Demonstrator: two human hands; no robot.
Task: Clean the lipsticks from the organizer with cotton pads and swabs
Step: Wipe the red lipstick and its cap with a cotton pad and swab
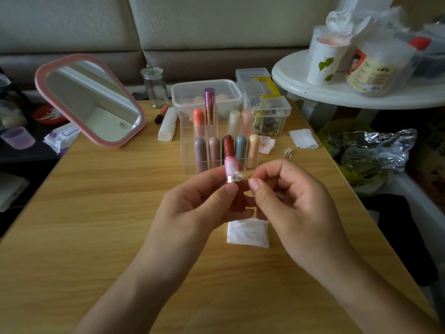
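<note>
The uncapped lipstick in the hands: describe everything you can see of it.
The lipstick stands roughly upright, uncapped, its dark red bullet wound out on top. Below comes a pale pink sleeve, then a silver ring, then a dark red base. The left hand grips the base with thumb and fingers. The right hand pinches a cotton swab whose white tip touches it at the ring. It is held in the air in front of the clear organizer.

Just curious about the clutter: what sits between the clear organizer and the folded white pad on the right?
Head view: a pink-stained cotton pad beside the organizer, then a few swabs, before the folded pad.
</note>
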